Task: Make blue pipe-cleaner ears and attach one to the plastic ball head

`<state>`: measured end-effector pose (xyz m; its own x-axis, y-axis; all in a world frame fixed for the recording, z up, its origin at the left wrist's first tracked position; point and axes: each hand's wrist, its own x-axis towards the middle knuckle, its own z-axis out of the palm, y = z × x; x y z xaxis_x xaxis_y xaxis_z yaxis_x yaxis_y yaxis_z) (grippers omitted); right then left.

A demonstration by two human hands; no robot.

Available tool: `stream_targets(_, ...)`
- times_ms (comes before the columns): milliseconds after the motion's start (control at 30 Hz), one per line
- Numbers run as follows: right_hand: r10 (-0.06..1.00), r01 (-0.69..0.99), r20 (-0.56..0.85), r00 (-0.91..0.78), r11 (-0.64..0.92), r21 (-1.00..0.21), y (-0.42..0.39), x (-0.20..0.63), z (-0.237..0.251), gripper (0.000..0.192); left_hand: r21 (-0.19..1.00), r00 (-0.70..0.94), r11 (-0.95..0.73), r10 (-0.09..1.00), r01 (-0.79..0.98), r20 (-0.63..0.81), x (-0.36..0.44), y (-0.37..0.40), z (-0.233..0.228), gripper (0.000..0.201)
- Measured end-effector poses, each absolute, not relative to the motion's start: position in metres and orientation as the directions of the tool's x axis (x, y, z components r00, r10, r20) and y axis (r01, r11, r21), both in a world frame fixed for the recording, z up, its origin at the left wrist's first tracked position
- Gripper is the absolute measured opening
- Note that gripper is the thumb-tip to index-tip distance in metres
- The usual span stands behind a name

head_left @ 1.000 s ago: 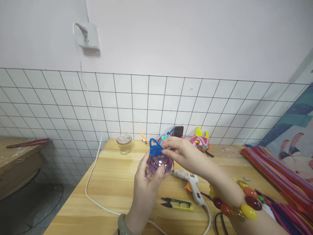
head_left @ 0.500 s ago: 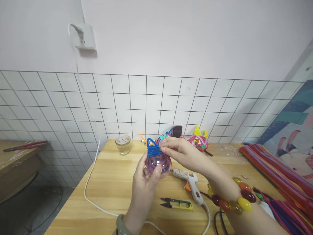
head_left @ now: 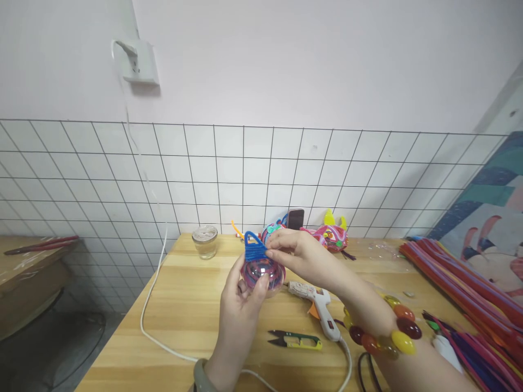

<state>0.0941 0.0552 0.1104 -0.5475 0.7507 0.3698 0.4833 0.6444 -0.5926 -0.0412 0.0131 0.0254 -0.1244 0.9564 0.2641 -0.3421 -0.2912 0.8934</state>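
Note:
My left hand (head_left: 244, 305) is closed around a clear, rounded ornament (head_left: 265, 272) with pink, purple and blue coils showing through it. On its upper edge sits a blue pipe-cleaner piece (head_left: 255, 251), wound in rows with a pointed loop on top. My right hand (head_left: 296, 249) pinches that blue piece at its right side between thumb and forefinger. A white hot glue gun (head_left: 314, 302) lies just right of the ornament. Nearer to me are thread snips (head_left: 295, 340) with yellow and green handles.
A glass cup (head_left: 205, 243) stands at the back left. Behind my right hand are a dark phone (head_left: 296, 219) and colourful decorated crafts (head_left: 333, 239). Bundles of pipe cleaners (head_left: 461, 294) lie at the right. A white cable (head_left: 152, 335) crosses the table's left side.
Both hands hold nearly the same pose around the ornament. My right hand, with the blue piece, has shifted very slightly left.

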Motion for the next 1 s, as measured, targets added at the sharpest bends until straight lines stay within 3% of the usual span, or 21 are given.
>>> stream_targets(467,0.727,0.506,0.399,-0.559,0.681,-0.53,0.054,0.09,0.114,0.016,0.891,-0.162,-0.302,0.952,-0.339,0.261,-0.042,0.014,0.028,0.051)
stream_targets(633,0.732,0.54,0.336,-0.593,0.671,-0.508,0.059,0.087,0.121,0.017,0.892,-0.143,-0.276,0.96,-0.358,0.24,-0.043,0.015,0.027,0.049)
stream_targets(1000,0.76,0.64,0.181,-0.625,0.631,-0.438,0.075,0.075,0.129,0.018,0.88,-0.143,-0.105,0.989,-0.464,0.043,-0.04,0.019,0.025,0.047)
